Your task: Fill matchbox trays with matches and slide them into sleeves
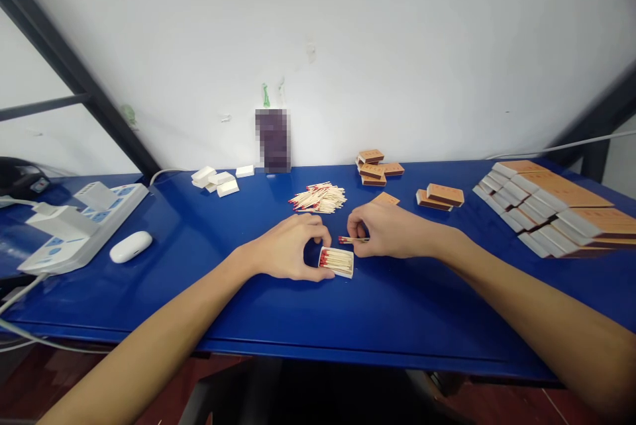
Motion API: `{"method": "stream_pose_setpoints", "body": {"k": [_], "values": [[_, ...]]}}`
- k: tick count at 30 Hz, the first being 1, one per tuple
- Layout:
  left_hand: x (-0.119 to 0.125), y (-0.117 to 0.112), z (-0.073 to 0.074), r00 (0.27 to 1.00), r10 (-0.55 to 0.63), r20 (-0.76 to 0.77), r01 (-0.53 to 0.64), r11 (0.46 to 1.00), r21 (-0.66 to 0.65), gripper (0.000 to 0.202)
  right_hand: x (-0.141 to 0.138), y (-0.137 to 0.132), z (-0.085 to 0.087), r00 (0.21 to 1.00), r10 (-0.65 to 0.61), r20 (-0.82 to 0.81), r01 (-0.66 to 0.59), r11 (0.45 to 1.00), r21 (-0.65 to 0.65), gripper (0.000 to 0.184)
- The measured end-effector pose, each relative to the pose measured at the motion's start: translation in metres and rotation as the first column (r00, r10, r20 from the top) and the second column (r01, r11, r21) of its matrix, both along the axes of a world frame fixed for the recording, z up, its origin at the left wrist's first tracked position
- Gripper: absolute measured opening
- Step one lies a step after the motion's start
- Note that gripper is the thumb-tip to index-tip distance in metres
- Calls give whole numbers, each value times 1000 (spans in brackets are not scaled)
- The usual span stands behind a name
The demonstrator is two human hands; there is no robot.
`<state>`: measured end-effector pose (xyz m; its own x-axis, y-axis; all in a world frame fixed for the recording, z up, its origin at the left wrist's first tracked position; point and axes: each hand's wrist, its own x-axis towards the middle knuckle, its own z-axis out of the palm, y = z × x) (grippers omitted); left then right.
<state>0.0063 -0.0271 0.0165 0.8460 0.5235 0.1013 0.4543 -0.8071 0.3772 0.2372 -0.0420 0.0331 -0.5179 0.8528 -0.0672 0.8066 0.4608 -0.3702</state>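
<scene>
My left hand (pixel 288 247) curls around the left end of a small white matchbox tray (pixel 337 261) filled with red-tipped matches, gripping it on the blue table (pixel 318 312). My right hand (pixel 385 230) is closed in a pinch on a small bundle of matches (pixel 352 239), held level just above and behind the tray. A loose pile of matches (pixel 318 198) lies on the table just beyond both hands. An orange matchbox sleeve (pixel 385 199) lies behind my right hand.
Stacked orange sleeves (pixel 377 167) and two more (pixel 440 196) lie at the back. A large stack of boxes (pixel 546 210) fills the right. Empty white trays (pixel 218 180), a power strip (pixel 79 220) and a white earbud case (pixel 130 246) are on the left.
</scene>
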Motion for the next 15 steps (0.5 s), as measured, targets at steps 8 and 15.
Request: {"method": "stream_pose_setpoints", "body": {"k": [8,15], "values": [[0,4,-4,1000,-10,0,10,995,96,44,-9,-12,-1,974,93,-208,-87,995,38,7],[0,6,-6,999,-36,2,36,989,144,50,-18,-17,-7,977,130,-170,-122,991,56,12]]}}
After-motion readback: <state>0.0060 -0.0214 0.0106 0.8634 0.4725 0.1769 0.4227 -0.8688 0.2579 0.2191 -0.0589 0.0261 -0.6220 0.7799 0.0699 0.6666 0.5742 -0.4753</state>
